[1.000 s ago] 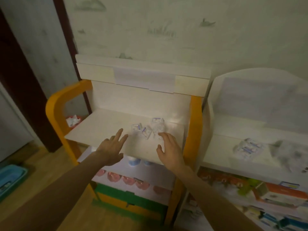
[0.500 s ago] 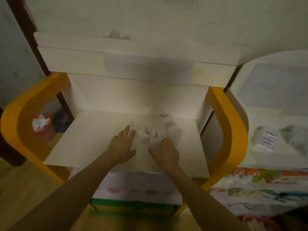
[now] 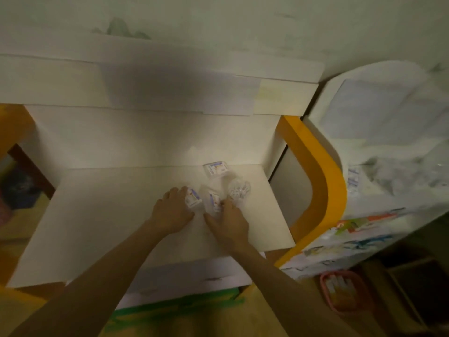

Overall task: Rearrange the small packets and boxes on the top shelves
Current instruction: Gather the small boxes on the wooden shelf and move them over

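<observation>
Nearest, two bare forearms come in from 6 o'clock over the front edge of the white top shelf [image 3: 102, 215]. Left hand [image 3: 173, 210] lies palm down on the shelf, fingers curled at a small white packet with blue print [image 3: 193, 198]; fingertips touch its 9 o'clock side. Whether it truly pinches the packet, cannot tell. Right hand [image 3: 228, 221] just beside it at 3 o'clock, fingers bent onto a second small packet [image 3: 214, 200]; grip hidden by knuckles, cannot tell if held or only touched. The two packets sit side by side, near the shelf's middle, toward its right half.

Farther back, at 1 o'clock from the right hand, a clear crumpled packet [image 3: 239, 190]. Beyond that, a small flat box [image 3: 217, 169] close to the back wall. Orange side frame [image 3: 315, 181] borders the shelf at 3 o'clock. Past it, a second white shelf unit [image 3: 379, 113] with blurred wrapped goods. At 4 o'clock, low down, a pink basket [image 3: 326, 300].
</observation>
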### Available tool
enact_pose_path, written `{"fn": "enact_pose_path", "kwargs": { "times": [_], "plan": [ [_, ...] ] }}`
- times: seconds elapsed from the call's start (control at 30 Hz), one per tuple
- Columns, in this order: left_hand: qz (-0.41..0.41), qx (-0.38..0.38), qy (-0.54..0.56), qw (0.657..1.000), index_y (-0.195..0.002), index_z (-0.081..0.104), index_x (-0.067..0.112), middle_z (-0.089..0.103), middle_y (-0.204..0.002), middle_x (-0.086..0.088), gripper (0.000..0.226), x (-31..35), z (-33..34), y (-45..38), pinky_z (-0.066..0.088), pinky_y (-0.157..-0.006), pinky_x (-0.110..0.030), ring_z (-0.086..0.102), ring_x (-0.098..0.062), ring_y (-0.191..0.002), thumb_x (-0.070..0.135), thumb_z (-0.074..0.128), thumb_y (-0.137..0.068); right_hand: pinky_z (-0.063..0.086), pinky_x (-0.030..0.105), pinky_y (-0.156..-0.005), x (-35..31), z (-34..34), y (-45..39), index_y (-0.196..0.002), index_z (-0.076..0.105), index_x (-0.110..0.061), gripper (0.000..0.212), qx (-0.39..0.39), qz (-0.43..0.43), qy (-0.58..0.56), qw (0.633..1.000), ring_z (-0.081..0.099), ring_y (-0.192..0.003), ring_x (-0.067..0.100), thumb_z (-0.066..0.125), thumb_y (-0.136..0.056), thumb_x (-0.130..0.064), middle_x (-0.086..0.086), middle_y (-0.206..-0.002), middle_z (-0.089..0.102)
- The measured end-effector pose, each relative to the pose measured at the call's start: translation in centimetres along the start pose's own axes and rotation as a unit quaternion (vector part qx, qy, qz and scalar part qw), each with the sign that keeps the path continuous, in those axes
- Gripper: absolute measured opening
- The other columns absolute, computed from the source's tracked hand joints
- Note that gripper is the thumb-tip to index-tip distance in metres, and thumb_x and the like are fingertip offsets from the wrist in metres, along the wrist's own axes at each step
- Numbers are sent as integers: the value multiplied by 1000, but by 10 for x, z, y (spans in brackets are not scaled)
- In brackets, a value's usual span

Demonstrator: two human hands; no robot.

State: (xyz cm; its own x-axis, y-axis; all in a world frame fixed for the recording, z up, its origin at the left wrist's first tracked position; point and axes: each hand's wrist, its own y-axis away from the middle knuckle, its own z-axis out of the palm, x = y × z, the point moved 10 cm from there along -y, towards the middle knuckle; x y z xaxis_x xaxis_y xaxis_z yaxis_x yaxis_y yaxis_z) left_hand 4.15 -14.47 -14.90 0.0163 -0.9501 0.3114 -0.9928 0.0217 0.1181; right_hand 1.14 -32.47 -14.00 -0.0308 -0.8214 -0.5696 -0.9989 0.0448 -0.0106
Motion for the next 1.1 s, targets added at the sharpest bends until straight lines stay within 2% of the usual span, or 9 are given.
{"fn": "enact_pose_path", "kwargs": {
  "times": [0.13,0.23,0.47,0.6,0.73,0.83,0.93,1.1],
  "plan": [
    [-35,17,43,998,-145,31,18,41,-137,-12,76,-9,-12,11,41,-99,-44,44,-33,-124,53,59,-83,48,33,-86,4,-12,9,-126,53,-23,54,0,-19,-29,999,59,-109,18,63,-85,-57,-3,-119,63],
    [-61,27,78,995,-143,33,17,38,-139,-12,74,-14,-26,24,41,-98,-45,43,-33,-125,56,56,-85,48,31,-90,9,-25,21,-130,53,-25,57,7,-26,-47,999,58,-112,15,63,-84,-56,-5,-123,61],
    [-25,111,94,989,-140,38,16,42,-135,-12,72,36,-56,78,44,-93,-44,51,-34,-118,57,58,-84,46,33,-93,34,-94,72,-136,51,-24,63,71,-67,-9,995,52,-116,15,63,-82,-55,-5,-126,59],
    [34,105,85,990,-150,25,13,39,-144,-8,87,99,-61,104,42,-99,-44,48,-31,-126,57,62,-84,48,32,-94,73,-130,104,-134,54,-26,61,52,-74,2,996,55,-116,16,63,-82,-55,-5,-129,60],
    [130,156,97,974,-146,32,21,44,-143,-1,87,185,-75,139,43,-100,-41,49,-24,-125,54,70,-76,48,30,-91,127,-165,144,-134,55,-30,60,23,-47,0,999,57,-116,16,65,-81,-54,-7,-133,58],
    [209,156,82,962,-138,41,22,49,-134,2,82,248,-69,168,43,-94,-35,52,-20,-120,52,75,-70,50,30,-90,170,-197,173,-131,56,-32,62,48,-21,-4,999,59,-114,16,64,-76,-59,-6,-129,61],
    [266,142,70,951,-134,43,22,53,-125,1,83,304,-58,189,45,-88,-32,55,-20,-112,59,74,-66,50,30,-88,202,-238,197,-129,57,-31,59,81,-1,12,997,59,-112,15,66,-77,-58,-6,-125,63],
    [319,143,42,936,-141,40,23,46,-134,4,84,379,-52,208,50,-86,-37,51,-18,-119,57,71,-70,49,29,-88,239,-307,219,-130,58,-28,59,144,23,16,989,59,-115,15,67,-81,-57,-6,-126,63]
  ]
}}
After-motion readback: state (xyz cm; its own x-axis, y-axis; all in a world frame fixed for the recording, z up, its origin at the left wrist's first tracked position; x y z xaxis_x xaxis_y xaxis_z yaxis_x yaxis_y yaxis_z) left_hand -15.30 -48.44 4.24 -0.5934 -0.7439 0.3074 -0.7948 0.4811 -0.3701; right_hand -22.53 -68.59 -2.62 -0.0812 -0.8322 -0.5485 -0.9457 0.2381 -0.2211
